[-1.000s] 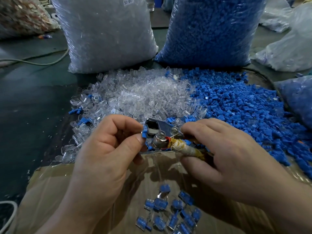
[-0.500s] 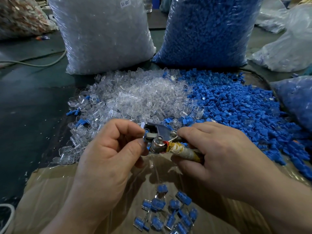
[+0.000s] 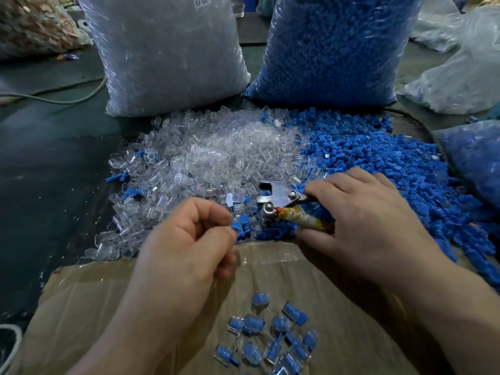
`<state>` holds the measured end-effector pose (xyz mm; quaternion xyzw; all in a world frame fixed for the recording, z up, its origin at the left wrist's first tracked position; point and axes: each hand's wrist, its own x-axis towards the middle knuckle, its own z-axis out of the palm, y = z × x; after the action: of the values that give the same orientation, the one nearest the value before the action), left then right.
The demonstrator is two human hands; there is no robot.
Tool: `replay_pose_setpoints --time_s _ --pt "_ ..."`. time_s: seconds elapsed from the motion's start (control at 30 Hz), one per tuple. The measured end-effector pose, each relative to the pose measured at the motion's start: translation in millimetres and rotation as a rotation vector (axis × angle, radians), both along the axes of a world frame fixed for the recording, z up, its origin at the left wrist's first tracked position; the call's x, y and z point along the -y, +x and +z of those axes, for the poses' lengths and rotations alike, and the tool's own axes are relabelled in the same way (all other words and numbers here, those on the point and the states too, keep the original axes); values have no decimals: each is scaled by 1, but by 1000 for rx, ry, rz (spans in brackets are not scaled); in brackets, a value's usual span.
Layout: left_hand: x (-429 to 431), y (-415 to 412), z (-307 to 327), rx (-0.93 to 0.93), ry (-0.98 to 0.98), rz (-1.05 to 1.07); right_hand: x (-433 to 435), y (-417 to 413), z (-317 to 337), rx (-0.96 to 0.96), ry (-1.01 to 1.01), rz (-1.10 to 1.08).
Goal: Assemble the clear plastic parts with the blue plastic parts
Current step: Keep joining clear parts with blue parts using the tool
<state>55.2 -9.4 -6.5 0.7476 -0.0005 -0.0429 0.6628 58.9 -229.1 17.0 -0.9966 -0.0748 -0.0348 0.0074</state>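
Observation:
A heap of clear plastic parts [image 3: 216, 155] lies in the middle, with a heap of blue plastic parts [image 3: 378, 158] to its right. My left hand [image 3: 186, 239] pinches a small blue part [image 3: 236, 226] at its fingertips, just below the clear heap. My right hand [image 3: 359, 220] grips a metal crimping tool [image 3: 278, 201] by its taped handle, jaws pointing left and apart from my left hand. Several assembled blue-in-clear pieces [image 3: 270, 339] lie in the cardboard box [image 3: 108, 293] near me.
A big bag of clear parts [image 3: 167, 50] and a big bag of blue parts [image 3: 335, 47] stand behind the heaps. More plastic bags [image 3: 460, 71] sit at the right. A cable [image 3: 54, 96] runs across the dark table at the left.
My hands have drawn apart: the tool moved right and up, away from my left hand, and my left hand dropped slightly with the blue part still at its fingertips.

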Motion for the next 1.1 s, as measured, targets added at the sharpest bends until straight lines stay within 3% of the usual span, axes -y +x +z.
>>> replay_pose_setpoints --time_s 0.17,0.3,0.4,0.53,0.63,0.8,0.9,1.03,1.1 --pt "12 -8 7 -111 -50 14 -4 5 0 3 21 -2" --pt "12 -9 3 -10 103 -6 -23 -12 3 225 164 108" --pt "13 -12 -2 151 256 -1 -39 -20 -3 218 177 274" --pt "12 -16 2 312 351 -19 -38 -22 -3 184 196 274" --pt "11 -15 9 152 122 -28 -38 -24 -1 162 225 289" --pt "2 -11 5 32 170 -209 -43 -26 3 183 253 360" --pt "0 -9 5 104 103 -259 -46 -32 5 115 491 302" --pt "2 -14 9 386 268 -300 -47 -34 13 -461 1257 -55" --pt "5 -16 11 433 288 -288 -41 -32 16 -581 1333 -90"
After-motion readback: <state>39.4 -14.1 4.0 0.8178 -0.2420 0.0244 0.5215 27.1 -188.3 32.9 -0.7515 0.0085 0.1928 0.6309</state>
